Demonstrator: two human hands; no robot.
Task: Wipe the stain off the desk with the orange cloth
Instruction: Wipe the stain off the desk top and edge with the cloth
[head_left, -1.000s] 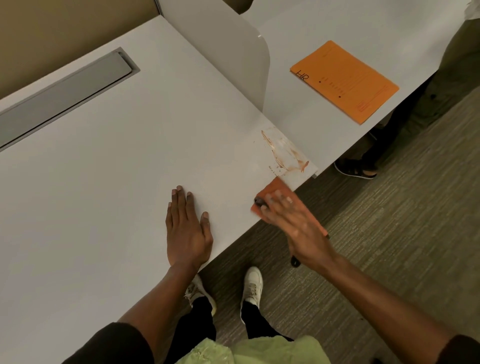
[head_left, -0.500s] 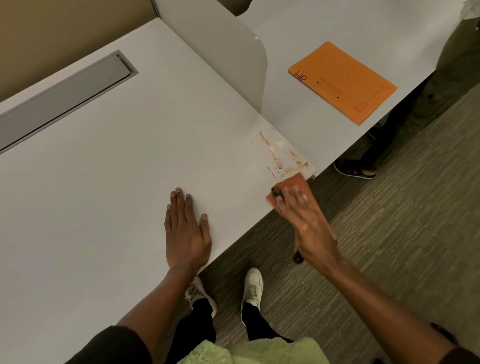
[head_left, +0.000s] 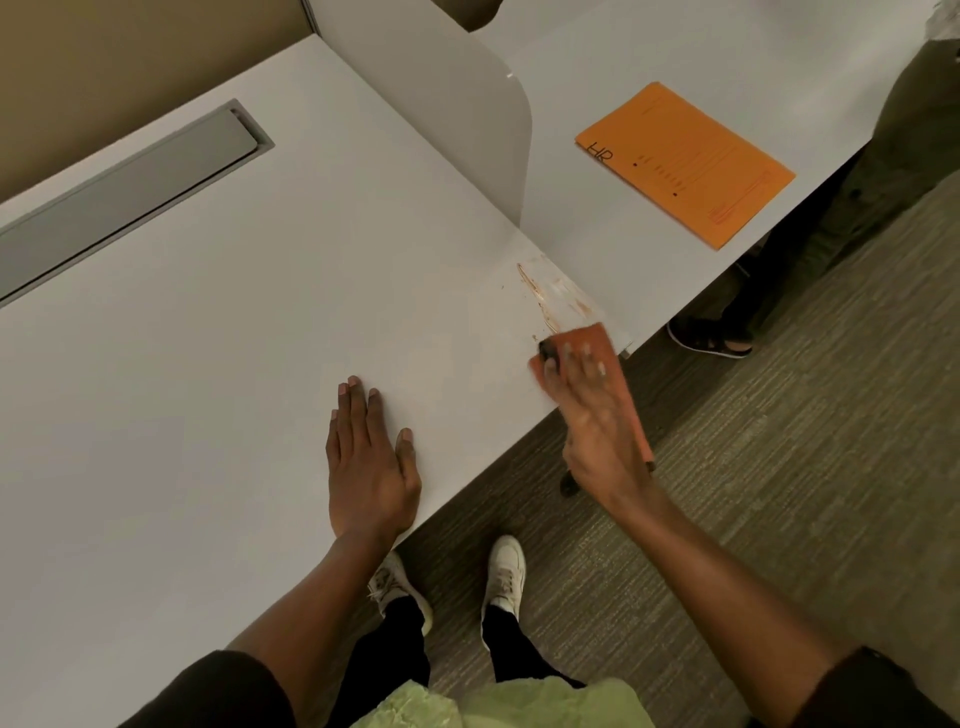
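Observation:
A brown streaky stain marks the right corner of the white desk. My right hand presses the orange cloth flat on the desk at the stain's near end; the cloth trails off the desk edge under my palm. The hand is blurred with motion. My left hand lies flat on the desk near its front edge, fingers spread, holding nothing.
A white divider panel stands behind the stain. Beyond it, an orange folder lies on the neighbouring desk. A grey cable-tray lid is set in the desk at the back left. Another person's legs and shoe stand at right.
My right hand has slid the orange cloth forward along the desk edge onto the near end of the stain, which looks fainter. The left hand has stayed put.

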